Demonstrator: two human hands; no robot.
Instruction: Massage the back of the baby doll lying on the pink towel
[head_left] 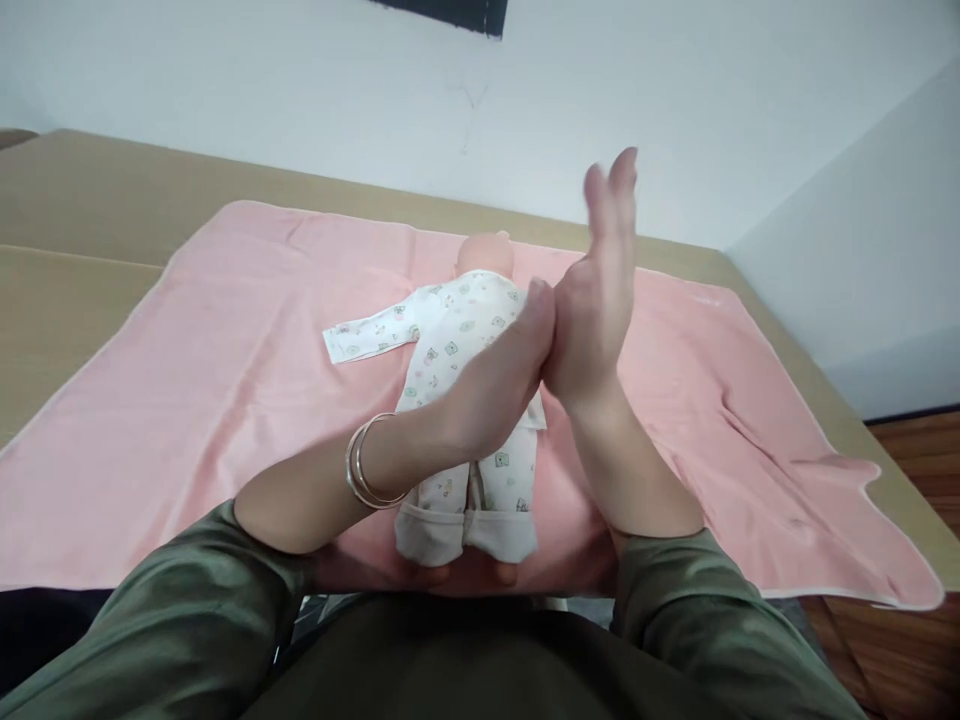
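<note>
Doll, probably plastic, in printed clothes on creased blanket

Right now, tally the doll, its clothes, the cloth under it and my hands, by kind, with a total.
Doll: 1
Clothes, printed top and printed trousers: 2
Pink cloth: 1
Left hand and right hand: 2
Total: 6

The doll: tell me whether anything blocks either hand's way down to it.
Nothing visible does. The left hand and right hand meet, apparently raised above the doll, with no separate object showing in between. Only its patterned top covers the torso; the head is bare.
</note>
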